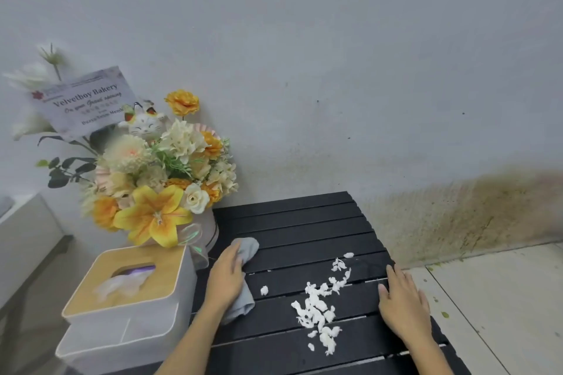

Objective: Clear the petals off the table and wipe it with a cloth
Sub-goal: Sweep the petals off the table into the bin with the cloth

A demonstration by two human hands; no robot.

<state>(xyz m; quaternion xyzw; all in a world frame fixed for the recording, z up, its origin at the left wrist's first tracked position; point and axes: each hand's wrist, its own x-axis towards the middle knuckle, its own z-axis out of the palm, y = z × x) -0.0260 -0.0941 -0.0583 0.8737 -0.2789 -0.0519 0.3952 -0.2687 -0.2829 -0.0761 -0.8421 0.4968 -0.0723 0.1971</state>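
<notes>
Two bare hands are down on the black slatted wooden table right now. Left hand lies flat on top of a crumpled light grey cloth, fingers mostly straight and pressing it against the slats near the left edge, so the grip isn't really closed around it, more of a palm-down press; the cloth pokes out past the fingertips and also trails out under the wrist. Right hand rests palm down at the right edge of the table, fingers stretched out and relaxed, holding nothing. Between the two hands sits a scattered bunch of small white petals, running in a loose diagonal from the middle right of the table down toward the near side, with one stray petal off on its own closer to the cloth. They're just left of the right hand, not touching it as far as I can see. Off the left side of the table there's a white tissue box with a light wooden lid, a tissue sticking out of the slot, and behind it a bouquet of yellow, orange and cream flowers in a round pale box with a little lucky cat figure and a printed card tucked in.
</notes>
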